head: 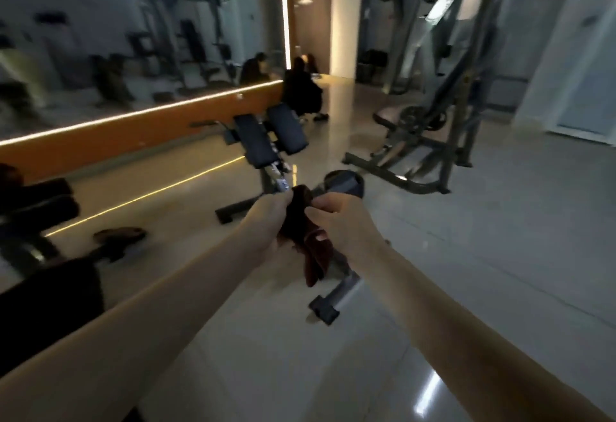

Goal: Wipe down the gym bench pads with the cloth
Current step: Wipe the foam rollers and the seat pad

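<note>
**Figure. Person facing a gym bench, cloth in both hands.**

Both bare forearms reach forward over the glossy floor. The left hand grasps the upper part of a dark reddish cloth, its fingers curled round the fabric. The right hand pinches the same cloth from the other side, thumb turned toward the viewer. The cloth is bunched between the two hands, and its loose end droops below them.

The cloth is held up on the near side of the bench and apart from the pads. Whether it brushes the metal frame behind it cannot be told.

Beyond the hands, the two black pads lie side by side, tilted, at the top of a slanted metal post. A round roller pad sits just past the right hand. A base bar of the bench with a black end cap rests on the floor below the cloth.

A mirror wall runs along the left, with a lit strip along its lower edge (the reflections are heavily blurred). A large weight machine stands to the right, well apart from the bench. Seated figures in dark clothing occupy the far end of the mirror wall.
</note>
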Action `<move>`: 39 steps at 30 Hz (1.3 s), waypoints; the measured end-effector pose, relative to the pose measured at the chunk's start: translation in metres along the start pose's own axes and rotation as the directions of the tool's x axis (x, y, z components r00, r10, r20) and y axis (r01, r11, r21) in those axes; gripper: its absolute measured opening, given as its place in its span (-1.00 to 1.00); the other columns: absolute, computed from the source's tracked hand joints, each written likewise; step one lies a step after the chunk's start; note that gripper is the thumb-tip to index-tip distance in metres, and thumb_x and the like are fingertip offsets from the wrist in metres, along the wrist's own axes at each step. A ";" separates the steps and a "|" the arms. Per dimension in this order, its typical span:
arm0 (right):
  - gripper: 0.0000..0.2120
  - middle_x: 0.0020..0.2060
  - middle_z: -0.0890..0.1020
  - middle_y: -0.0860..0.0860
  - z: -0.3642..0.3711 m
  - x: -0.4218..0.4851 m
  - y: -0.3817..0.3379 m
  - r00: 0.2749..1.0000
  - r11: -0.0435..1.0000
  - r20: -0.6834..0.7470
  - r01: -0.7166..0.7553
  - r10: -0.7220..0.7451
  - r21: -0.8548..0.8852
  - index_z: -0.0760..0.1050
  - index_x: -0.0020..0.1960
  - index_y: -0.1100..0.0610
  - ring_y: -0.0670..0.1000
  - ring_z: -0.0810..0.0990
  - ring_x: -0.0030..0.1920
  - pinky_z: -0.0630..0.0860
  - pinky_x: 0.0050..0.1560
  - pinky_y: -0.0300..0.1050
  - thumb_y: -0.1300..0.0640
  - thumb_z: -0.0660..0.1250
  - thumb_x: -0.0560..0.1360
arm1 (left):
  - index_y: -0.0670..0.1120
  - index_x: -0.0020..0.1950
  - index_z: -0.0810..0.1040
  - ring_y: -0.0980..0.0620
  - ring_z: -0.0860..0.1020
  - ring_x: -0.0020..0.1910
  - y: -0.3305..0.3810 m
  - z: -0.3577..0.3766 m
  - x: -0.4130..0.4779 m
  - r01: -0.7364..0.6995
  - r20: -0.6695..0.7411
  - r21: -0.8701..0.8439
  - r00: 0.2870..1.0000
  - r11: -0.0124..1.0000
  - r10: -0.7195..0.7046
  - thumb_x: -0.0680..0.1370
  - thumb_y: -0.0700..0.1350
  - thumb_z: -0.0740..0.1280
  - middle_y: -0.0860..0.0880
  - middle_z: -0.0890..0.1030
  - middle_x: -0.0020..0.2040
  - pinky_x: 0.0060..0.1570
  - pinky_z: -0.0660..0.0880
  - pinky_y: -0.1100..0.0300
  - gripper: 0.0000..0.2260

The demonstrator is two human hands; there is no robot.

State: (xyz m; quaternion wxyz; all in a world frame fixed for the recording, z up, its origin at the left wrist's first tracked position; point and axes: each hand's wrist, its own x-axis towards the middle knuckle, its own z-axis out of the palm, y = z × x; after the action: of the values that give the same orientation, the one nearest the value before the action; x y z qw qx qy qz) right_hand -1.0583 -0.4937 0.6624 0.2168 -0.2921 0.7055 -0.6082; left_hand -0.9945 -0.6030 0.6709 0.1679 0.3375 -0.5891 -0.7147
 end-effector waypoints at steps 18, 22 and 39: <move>-0.70 -0.04 0.66 -0.11 0.205 0.297 0.036 0.649 0.964 0.760 0.184 0.028 -0.193 0.49 0.14 -0.02 -0.12 0.66 0.01 0.58 -0.07 -0.28 0.13 0.49 0.46 | -0.14 0.03 0.55 -0.12 0.61 0.10 0.061 -0.266 0.212 -0.150 -0.218 -0.060 0.967 0.987 0.133 0.57 -0.30 0.31 -0.18 0.62 0.05 -0.18 0.58 0.16 -0.90; -0.52 -0.11 0.70 -0.02 0.243 0.386 0.029 0.698 0.999 0.716 0.008 0.030 -0.049 0.56 0.11 0.19 0.01 0.68 0.01 0.56 -0.02 -0.19 0.04 0.57 0.26 | -0.18 0.05 0.52 -0.15 0.60 0.08 0.097 -0.325 0.281 -0.205 -0.286 -0.139 0.945 0.969 0.159 0.58 -0.35 0.28 -0.22 0.60 0.02 -0.16 0.60 0.12 -0.89; -0.85 -0.12 0.67 0.16 0.442 0.683 -0.008 0.646 0.837 0.707 -0.528 0.287 0.142 0.51 0.00 0.21 0.14 0.65 -0.10 0.58 -0.20 -0.05 0.23 0.44 0.49 | -0.04 0.14 0.39 -0.16 0.62 0.07 0.128 -0.496 0.526 -0.099 -0.573 0.091 0.808 0.991 0.133 0.31 -0.19 0.60 -0.20 0.55 0.17 0.03 0.62 -0.09 -0.47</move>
State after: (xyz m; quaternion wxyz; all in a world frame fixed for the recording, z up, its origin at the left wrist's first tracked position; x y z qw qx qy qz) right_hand -1.2669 -1.2798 0.6306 0.6311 -0.2767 0.5154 -0.5093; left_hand -1.0540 -1.3321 0.6045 0.3723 0.5065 -0.5500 -0.5499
